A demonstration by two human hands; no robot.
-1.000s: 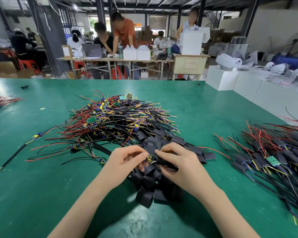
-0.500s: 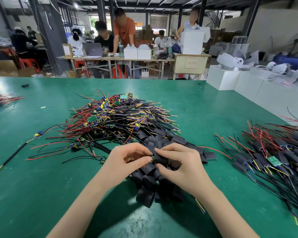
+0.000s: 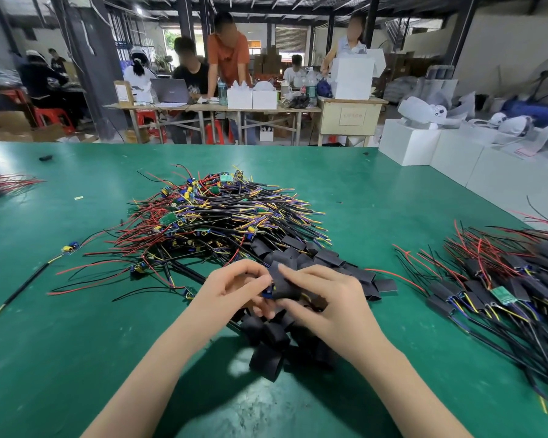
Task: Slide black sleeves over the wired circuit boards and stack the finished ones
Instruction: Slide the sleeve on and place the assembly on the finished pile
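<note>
The hands meet just above the table [image 3: 76, 358], fingertips close together over 1 piece of work. The left hand [image 3: 231, 295] curls its fingers and thumb round a small circuit board [image 3: 268, 293], of which only a blue and yellow end shows. The right hand [image 3: 326, 306] pinches a black sleeve [image 3: 282, 284] between thumb and forefinger, its open mouth set against that end of the board.

The step in hand looks like the sliding itself: the board is partly inside, with 1 end left bare. How far its wires run through the sleeve cannot be told, since the fingers hide them.

Loose empty sleeves [image 3: 268, 358] lie heaped directly under and behind the hands. Beyond them sits the tangled pile of bare boards [image 3: 215, 213] with red, black and yellow wires. The finished ones [image 3: 494, 289] lie well apart to the right, wires fanned out.

The next move probably calls for a steady hold by the left hand while the right draws the sleeve fully over the board, keeping the wires from bunching at the mouth. After that, the piece belongs on the right-hand stack.
</note>
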